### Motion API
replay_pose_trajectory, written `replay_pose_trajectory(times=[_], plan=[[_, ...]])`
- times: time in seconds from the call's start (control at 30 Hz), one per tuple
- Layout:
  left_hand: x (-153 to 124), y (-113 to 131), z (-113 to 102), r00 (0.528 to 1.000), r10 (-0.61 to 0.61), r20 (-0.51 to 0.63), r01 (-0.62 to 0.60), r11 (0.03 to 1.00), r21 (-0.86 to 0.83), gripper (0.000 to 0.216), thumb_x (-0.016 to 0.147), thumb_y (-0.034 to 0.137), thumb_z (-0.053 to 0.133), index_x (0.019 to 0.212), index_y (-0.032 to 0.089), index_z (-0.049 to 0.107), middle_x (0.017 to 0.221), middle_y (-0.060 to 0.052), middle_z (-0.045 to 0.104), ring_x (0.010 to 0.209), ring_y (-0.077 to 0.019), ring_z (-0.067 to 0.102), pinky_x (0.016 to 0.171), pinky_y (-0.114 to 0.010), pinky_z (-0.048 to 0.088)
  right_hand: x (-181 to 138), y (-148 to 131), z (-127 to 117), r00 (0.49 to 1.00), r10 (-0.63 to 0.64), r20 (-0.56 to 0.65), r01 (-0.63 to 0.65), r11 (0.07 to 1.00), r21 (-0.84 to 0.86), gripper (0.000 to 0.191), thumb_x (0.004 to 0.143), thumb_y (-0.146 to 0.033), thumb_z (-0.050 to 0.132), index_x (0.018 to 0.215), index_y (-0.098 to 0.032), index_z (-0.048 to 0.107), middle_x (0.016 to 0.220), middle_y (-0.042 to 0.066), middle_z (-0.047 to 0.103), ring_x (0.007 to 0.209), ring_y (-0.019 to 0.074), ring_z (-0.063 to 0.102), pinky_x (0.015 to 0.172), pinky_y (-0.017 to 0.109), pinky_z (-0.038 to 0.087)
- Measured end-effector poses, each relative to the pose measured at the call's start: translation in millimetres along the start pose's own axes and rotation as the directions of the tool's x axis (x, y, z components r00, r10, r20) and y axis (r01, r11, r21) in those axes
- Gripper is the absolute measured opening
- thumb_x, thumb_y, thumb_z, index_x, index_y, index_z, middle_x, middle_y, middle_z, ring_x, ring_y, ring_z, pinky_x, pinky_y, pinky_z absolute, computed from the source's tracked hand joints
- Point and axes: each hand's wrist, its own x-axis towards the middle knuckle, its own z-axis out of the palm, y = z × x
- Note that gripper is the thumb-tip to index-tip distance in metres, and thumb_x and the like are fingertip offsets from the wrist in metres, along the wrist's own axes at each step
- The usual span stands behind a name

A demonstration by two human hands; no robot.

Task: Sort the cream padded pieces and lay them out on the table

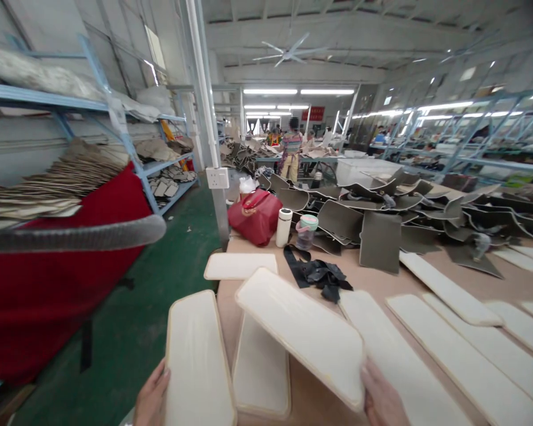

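At the near edge of the table (373, 278), the left hand (151, 395) grips the side of a cream panel (198, 361) that stands out over the green floor (160, 296), fingers curled round its rim. The right hand (382, 399) is closed on the corner of a second cream panel (302, 328), held tilted above the tabletop and above a third panel (262, 373) lying flat beneath it. Both pieces are lifted, so this looks like the handling stage, with each hand carrying one panel. Setting either one down would call for a bare patch of table, since long cream strips (448, 290) lie close on the right.

Just beyond, another cream piece (240, 265) lies flat beside a heap of black scraps (322, 273). Farther on stand a white flask (283, 227), a lidded cup (306, 231) and a red bag (255, 216), with dark mats (382, 236) piled behind. Well back, a person (291, 155) stands among more tables.
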Motion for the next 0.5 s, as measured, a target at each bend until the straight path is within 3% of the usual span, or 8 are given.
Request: replay_pose_trajectory(times=[0.1, 0.17, 0.2, 0.27, 0.37, 0.5], plan=[[0.9, -9.3, -8.1, 0.999, -0.021, -0.047, 0.019, 0.999, -0.048, 0.05, 0.081, 0.016, 0.053, 0.13, 0.014, 0.041, 0.083, -0.006, 0.071, 0.088, -0.0165, 0.066, 0.099, -0.034, 0.039, 6.9, 11.0, 47.7, 0.991, 0.034, 0.129, -0.021, 0.995, -0.098, 0.094, 0.062, -0.06, 0.06, 0.132, -0.006, 0.025, 0.122, 0.023, 0.05, 0.108, 0.0314, 0.053, 0.089, 0.044, 0.046], [3.0, -14.7, -11.1, 0.997, -0.017, -0.075, 0.012, 0.997, -0.071, 0.047, 0.081, 0.017, 0.054, 0.127, 0.015, 0.045, 0.087, -0.006, 0.07, 0.091, -0.0172, 0.065, 0.104, -0.037, 0.034, 12.3, 20.5, 59.4, 0.985, -0.122, 0.125, 0.159, 0.923, -0.35, 0.084, 0.067, -0.051, 0.055, 0.132, -0.006, 0.026, 0.119, 0.023, 0.05, 0.103, 0.0318, 0.054, 0.087, 0.047, 0.045], [4.9, -17.0, -12.6, 0.997, -0.01, -0.078, 0.003, 0.997, -0.08, 0.044, 0.08, 0.017, 0.055, 0.124, 0.016, 0.048, 0.088, -0.006, 0.07, 0.093, -0.0179, 0.064, 0.105, -0.038, 0.033, 14.6, 24.4, 61.3, 0.961, -0.24, 0.14, 0.278, 0.818, -0.504, 0.069, 0.07, -0.044, 0.051, 0.127, -0.008, 0.037, 0.117, 0.021, 0.052, 0.102, 0.0316, 0.053, 0.088, 0.047, 0.043], [9.9, -20.5, -16.0, 0.997, 0.009, -0.081, -0.016, 0.997, -0.08, 0.036, 0.078, 0.017, 0.058, 0.114, 0.019, 0.055, 0.09, -0.005, 0.07, 0.096, -0.02, 0.064, 0.105, -0.041, 0.032, 17.1, 29.0, 62.9, 0.886, -0.383, 0.26, 0.439, 0.519, -0.733, 0.037, 0.073, -0.025, 0.041, 0.104, -0.014, 0.06, 0.109, 0.017, 0.058, 0.102, 0.0306, 0.052, 0.092, 0.046, 0.039], [17.8, -22.7, -21.8, 0.995, 0.057, -0.085, -0.061, 0.997, -0.048, 0.03, 0.074, 0.017, 0.061, 0.104, 0.02, 0.06, 0.089, -0.005, 0.07, 0.1, -0.0234, 0.062, 0.101, -0.042, 0.038, 14.3, 29.2, 73.3, 0.832, -0.325, 0.45, 0.518, 0.163, -0.84, 0.045, 0.07, -0.004, 0.029, 0.089, -0.018, 0.068, 0.1, 0.013, 0.065, 0.098, 0.029, 0.055, 0.087, 0.043, 0.04], [18.0, -23.2, -20.9, 0.992, 0.104, -0.076, -0.104, 0.995, 0.003, 0.035, 0.072, 0.019, 0.063, 0.106, 0.019, 0.06, 0.088, -0.006, 0.071, 0.096, -0.0251, 0.063, 0.094, -0.041, 0.046, 5.1, 30.4, 103.2, 0.737, -0.28, 0.615, 0.628, -0.054, -0.776, 0.06, 0.07, 0.005, 0.025, 0.114, -0.017, 0.059, 0.107, 0.01, 0.064, 0.098, 0.0248, 0.055, 0.085, 0.037, 0.039]])
